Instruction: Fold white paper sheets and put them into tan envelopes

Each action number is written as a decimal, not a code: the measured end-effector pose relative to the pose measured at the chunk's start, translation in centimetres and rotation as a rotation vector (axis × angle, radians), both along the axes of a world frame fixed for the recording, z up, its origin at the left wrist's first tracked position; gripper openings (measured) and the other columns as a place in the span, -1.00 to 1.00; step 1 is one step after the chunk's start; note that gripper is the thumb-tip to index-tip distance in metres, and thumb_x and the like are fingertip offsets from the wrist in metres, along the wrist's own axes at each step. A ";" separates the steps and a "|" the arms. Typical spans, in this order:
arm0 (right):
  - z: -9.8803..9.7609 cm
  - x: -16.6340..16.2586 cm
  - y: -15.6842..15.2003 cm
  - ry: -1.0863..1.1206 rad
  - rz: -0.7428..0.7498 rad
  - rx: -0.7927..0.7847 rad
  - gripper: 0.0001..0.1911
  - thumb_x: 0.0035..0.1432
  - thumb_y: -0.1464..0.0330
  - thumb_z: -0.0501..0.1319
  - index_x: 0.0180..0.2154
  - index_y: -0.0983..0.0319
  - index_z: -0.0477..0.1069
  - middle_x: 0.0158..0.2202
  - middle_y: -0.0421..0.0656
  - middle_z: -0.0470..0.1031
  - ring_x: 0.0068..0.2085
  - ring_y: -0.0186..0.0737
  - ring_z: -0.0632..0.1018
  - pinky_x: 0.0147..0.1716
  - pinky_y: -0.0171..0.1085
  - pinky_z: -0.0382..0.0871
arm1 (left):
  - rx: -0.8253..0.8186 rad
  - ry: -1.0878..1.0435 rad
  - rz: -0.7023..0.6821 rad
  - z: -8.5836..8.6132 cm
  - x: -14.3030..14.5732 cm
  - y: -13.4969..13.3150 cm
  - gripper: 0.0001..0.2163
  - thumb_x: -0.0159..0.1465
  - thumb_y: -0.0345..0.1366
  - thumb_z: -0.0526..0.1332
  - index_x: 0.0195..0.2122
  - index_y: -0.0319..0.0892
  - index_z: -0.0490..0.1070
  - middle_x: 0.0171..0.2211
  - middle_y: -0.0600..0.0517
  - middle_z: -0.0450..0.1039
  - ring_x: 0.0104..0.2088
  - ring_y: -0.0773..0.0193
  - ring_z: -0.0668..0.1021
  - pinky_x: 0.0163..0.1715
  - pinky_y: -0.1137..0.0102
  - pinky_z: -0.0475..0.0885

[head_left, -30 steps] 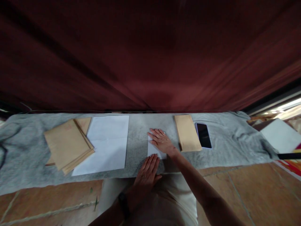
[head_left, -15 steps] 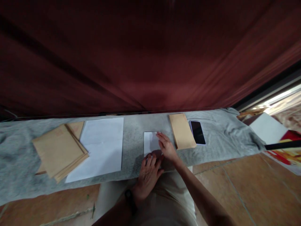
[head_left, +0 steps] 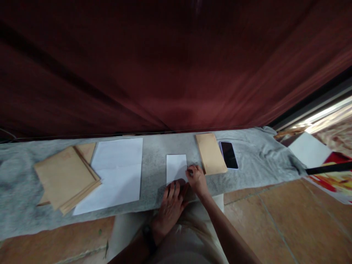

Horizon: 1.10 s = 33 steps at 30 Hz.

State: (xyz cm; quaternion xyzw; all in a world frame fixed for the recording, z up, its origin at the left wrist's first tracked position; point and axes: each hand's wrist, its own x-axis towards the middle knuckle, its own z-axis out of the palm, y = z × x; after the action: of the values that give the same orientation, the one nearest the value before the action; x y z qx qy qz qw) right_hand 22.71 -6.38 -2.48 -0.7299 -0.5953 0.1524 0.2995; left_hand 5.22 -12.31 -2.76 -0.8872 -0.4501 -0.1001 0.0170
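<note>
A small white rectangle of paper, apparently folded, lies on the grey cloth in front of me. My left hand rests on its near edge, fingers stretched out and slightly apart. At the paper's right edge, my right hand has its fingers curled in, with the fingertips pinching at that edge. Shadow and the fingers hide the paper's near right corner. Just right of the right hand is a stack of brown envelopes.
To the left lie large white sheets, with a pile of brown envelopes overlapping them. A phone sits beyond the right stack. Grey cloth covers the narrow surface, and a dark red curtain hangs behind it.
My right hand has drawn from the paper's far right corner down along its right edge, and its fingers have curled in. My left hand stays on the near edge.
</note>
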 end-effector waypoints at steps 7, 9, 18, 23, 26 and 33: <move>-0.2 -0.8 0.3 0.289 -0.006 -0.017 -0.82 0.18 0.34 0.20 -0.16 0.20 0.48 -0.41 -0.17 0.58 -0.40 -0.16 0.58 -0.32 -0.24 0.50 | -0.030 -0.056 -0.016 1.1 -0.2 -0.1 -0.42 0.40 0.01 0.15 0.38 -0.14 0.23 0.32 -0.20 0.32 0.31 -0.07 0.36 0.25 0.05 0.29; 0.2 -1.3 0.6 0.419 0.040 -0.012 -0.81 0.19 0.31 0.19 -0.20 0.20 0.52 -0.42 -0.18 0.60 -0.41 -0.15 0.58 -0.36 -0.24 0.51 | -0.020 -0.099 -0.030 1.3 -0.2 0.1 -0.44 0.41 -0.04 0.15 0.36 -0.16 0.24 0.32 -0.19 0.32 0.32 -0.07 0.35 0.25 0.04 0.30; 8.3 -0.5 1.8 0.384 0.187 0.321 -0.65 0.41 0.25 0.09 0.07 0.12 0.57 0.07 -0.13 0.61 0.11 -0.07 0.59 0.19 -0.01 0.44 | 0.013 -0.406 0.050 4.9 -3.8 3.6 -0.64 0.48 -0.30 0.03 0.27 -0.11 0.33 0.27 -0.13 0.36 0.27 0.10 0.41 0.21 0.16 0.39; 5.1 -0.7 0.0 -0.089 0.474 0.376 -0.56 0.43 0.45 0.00 0.18 0.11 0.48 0.20 -0.14 0.52 0.30 -0.11 0.43 0.40 0.12 0.13 | 0.105 -0.462 -0.042 4.8 -5.0 3.0 -0.64 0.44 -0.42 0.06 0.23 -0.07 0.36 0.18 -0.08 0.45 0.27 0.13 0.42 0.23 0.16 0.40; 1.3 -1.1 -2.1 -0.201 0.540 0.336 -0.54 0.38 0.50 0.03 0.18 0.11 0.47 0.15 -0.10 0.56 0.28 -0.10 0.45 0.36 0.11 0.22 | 0.101 -0.339 -0.103 3.8 -4.2 2.2 -0.57 0.45 -0.36 0.07 0.34 -0.16 0.24 0.29 -0.15 0.36 0.37 0.04 0.30 0.31 0.09 0.31; -0.6 -1.3 -5.0 -0.133 0.541 0.199 -0.46 0.34 0.49 0.04 0.32 0.25 0.28 0.28 0.02 0.41 0.35 -0.05 0.36 0.35 0.12 0.27 | -0.022 -0.154 -0.056 0.7 -2.2 1.3 -0.35 0.45 -0.13 0.08 0.46 -0.36 -0.05 0.42 -0.26 0.12 0.44 0.00 0.18 0.37 0.06 0.22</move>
State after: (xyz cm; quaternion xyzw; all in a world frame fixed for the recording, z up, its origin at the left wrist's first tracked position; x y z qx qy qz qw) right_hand 21.39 -11.36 -3.07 -0.5202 -0.7985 0.1195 0.2783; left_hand 3.01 -11.06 -2.11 -0.8892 -0.4262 -0.1636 -0.0303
